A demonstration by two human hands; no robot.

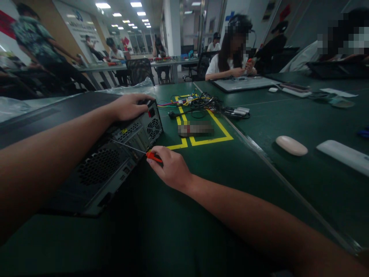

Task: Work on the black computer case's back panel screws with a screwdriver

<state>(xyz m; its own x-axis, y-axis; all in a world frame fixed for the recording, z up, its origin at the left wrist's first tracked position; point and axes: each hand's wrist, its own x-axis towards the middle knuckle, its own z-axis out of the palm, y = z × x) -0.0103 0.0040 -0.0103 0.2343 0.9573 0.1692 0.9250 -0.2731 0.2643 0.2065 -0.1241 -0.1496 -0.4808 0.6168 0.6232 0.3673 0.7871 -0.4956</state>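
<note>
A black desktop computer case lies on its side at the left, its rear panel with a fan grille, slots and ports turned to the right. My left hand rests flat on its upper face near the far rear corner, fingers stretched toward the edge. In my right hand is a screwdriver with an orange-red handle, pinched between thumb and fingers. Its thin metal shaft points left at the rear panel. Whether the tip touches a screw is too small to tell.
Bundled cables lie beyond the case, near yellow tape on the green table. A blurred-out object sits by the tape. Rightward are a pale oval object and a white bar. Several people sit behind.
</note>
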